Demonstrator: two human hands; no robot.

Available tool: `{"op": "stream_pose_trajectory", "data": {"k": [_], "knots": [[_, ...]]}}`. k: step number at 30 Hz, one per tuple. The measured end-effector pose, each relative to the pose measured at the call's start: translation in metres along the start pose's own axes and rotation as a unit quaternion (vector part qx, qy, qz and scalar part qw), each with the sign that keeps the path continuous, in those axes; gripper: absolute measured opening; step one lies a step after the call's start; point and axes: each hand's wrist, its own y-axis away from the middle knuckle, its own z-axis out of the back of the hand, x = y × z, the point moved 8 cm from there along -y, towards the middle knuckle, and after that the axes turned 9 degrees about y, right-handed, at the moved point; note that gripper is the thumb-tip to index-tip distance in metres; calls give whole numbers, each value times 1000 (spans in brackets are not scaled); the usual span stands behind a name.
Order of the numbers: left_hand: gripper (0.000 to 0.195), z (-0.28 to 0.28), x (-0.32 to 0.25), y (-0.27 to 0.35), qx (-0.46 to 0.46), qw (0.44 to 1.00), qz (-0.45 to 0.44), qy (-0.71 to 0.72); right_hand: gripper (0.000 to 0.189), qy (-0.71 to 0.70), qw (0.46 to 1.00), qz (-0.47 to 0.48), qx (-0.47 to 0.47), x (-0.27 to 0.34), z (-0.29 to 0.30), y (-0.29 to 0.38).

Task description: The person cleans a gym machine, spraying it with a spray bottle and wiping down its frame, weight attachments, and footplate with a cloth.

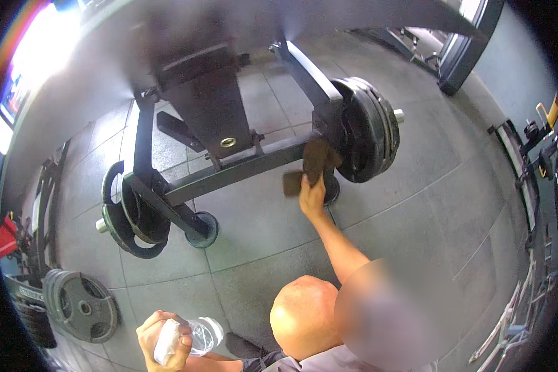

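My right hand (312,197) reaches up and holds a dark brown cloth (317,160) against the lower right corner of a black plate-loaded gym machine's frame (232,168). Part of the cloth hangs to the left of the fingers. Just right of it, black weight plates (365,130) sit on a metal sleeve. My left hand (165,337), at the bottom left, grips a clear plastic bottle (205,335) together with something white, perhaps folded paper or cloth. More plates (137,211) hang on the machine's left side. A round blur hides the area beside my right arm.
Grey plates (81,307) stand upright at the lower left. The machine's round foot (202,229) rests on grey floor tiles. Other gym equipment (523,181) lines the right wall. A rounded area of bare skin, perhaps a knee (304,316), is at the bottom centre.
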Motion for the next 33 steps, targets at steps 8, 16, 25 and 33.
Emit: {"op": "stream_pose_trajectory", "data": {"k": [8,16,25,33], "knots": [[30,10,11,12,-19,997,-16,76,55,-195,977,-66,-59,42,39,38],[17,22,1,15,4,992,-75,98,93,251,795,499,239,167,-136,55],[21,35,7,21,27,983,-90,155,88,364,722,528,260,105,-97,37],[25,43,6,18,53,968,-158,188,101,367,645,623,249,231,-185,104]]}}
